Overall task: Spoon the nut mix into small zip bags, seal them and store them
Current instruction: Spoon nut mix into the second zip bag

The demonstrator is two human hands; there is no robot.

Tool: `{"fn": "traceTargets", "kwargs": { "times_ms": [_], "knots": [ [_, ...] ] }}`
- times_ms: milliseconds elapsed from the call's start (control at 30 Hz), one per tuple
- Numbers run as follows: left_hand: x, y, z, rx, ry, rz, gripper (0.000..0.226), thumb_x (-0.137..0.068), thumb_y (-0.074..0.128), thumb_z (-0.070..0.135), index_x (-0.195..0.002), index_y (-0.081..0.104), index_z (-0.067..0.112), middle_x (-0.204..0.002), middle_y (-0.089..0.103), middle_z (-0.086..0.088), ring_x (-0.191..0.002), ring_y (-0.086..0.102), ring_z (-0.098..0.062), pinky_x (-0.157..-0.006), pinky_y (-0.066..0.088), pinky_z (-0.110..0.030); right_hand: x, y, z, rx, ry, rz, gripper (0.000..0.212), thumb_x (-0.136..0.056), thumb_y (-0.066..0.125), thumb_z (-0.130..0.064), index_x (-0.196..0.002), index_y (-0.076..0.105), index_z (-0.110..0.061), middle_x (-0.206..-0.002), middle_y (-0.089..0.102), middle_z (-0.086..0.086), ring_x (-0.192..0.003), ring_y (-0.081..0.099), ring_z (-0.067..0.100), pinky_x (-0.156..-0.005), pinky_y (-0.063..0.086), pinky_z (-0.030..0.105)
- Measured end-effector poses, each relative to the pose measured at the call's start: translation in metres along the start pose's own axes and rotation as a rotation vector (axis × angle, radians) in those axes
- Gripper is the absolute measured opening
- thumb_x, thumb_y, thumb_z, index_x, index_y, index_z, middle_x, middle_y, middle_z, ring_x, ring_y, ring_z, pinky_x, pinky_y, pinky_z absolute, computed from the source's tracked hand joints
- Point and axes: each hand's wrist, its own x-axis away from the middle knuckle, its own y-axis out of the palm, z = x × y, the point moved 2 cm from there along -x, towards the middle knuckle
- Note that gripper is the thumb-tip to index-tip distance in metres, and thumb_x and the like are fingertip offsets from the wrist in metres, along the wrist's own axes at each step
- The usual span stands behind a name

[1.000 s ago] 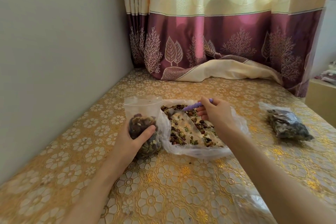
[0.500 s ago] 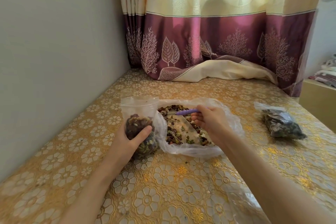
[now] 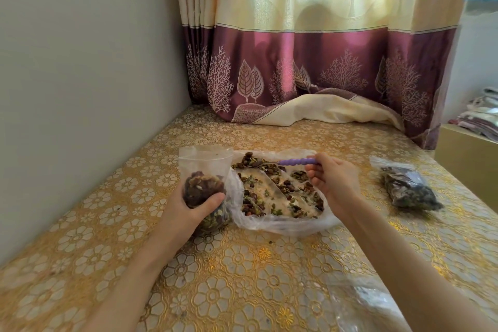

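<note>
No writing is readable. The left hand (image 3: 186, 210) grips an upright small zip bag (image 3: 206, 186); the right hand (image 3: 332, 183) pinches a purple spoon (image 3: 295, 162) over the nut mix (image 3: 277, 191). A filled bag (image 3: 407, 188) lies well apart, right.

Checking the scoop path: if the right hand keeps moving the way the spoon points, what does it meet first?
Probably the small zip bag gripped by the left hand; the right hand's spoon points leftward at its open top, though depth is unclear.

Materials and finishes, head view.
Worktop (image 3: 242, 264) was covered in glossy, embossed gold floral plastic sheeting. Small zip bag (image 3: 206, 162) and large bag (image 3: 283, 226) were thin clear film, crinkled and shiny. Spoon handle (image 3: 297, 161) was ribbed matt purple plastic. Curtain (image 3: 310, 67) was satin-sheen cloth. Wall (image 3: 80, 75) was matt, smooth.
</note>
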Motion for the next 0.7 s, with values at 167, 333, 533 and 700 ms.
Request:
{"fn": "traceTargets", "kwargs": {
  "times_ms": [167,333,533,700],
  "knots": [
    [0.0,-0.002,-0.001,-0.017,0.007,-0.012,0.053,-0.05,0.076,0.045,-0.098,0.058,0.034,-0.098,0.064,0.013,-0.077,0.06,0.013,-0.058,0.043,-0.001,0.01,0.004,-0.025,-0.054,-0.105,-0.059,0.018,-0.092,0.051,-0.004,-0.083,0.064,0.004,-0.059,0.059,0.006,-0.044,0.052,0.007,-0.041,0.041,0.014],
    [0.001,-0.001,0.0,-0.011,-0.001,-0.014,0.051,-0.048,0.075,0.045,-0.096,0.058,0.035,-0.096,0.063,0.014,-0.075,0.059,0.015,-0.057,0.043,-0.001,0.024,0.016,-0.042,-0.101,-0.14,-0.171,0.021,-0.091,0.05,-0.005,-0.088,0.065,0.009,-0.06,0.06,0.006,-0.047,0.051,0.007,-0.044,0.041,0.014],
    [0.0,-0.002,-0.001,-0.003,-0.007,-0.013,0.05,-0.05,0.075,0.044,-0.096,0.059,0.034,-0.095,0.065,0.016,-0.077,0.06,0.014,-0.059,0.044,-0.001,0.038,0.028,-0.046,-0.05,-0.202,-0.313,0.022,-0.094,0.051,-0.007,-0.088,0.067,0.006,-0.06,0.061,0.005,-0.049,0.051,0.008,-0.044,0.041,0.015],
    [0.0,-0.002,-0.001,0.03,-0.024,-0.019,0.049,-0.05,0.076,0.045,-0.096,0.059,0.038,-0.087,0.068,0.025,-0.079,0.061,0.012,-0.06,0.046,-0.005,0.043,0.034,-0.047,0.024,-0.294,-0.333,0.02,-0.094,0.049,-0.004,-0.087,0.068,-0.002,-0.064,0.062,0.007,-0.05,0.053,0.01,-0.045,0.042,0.017]
  ]
}}
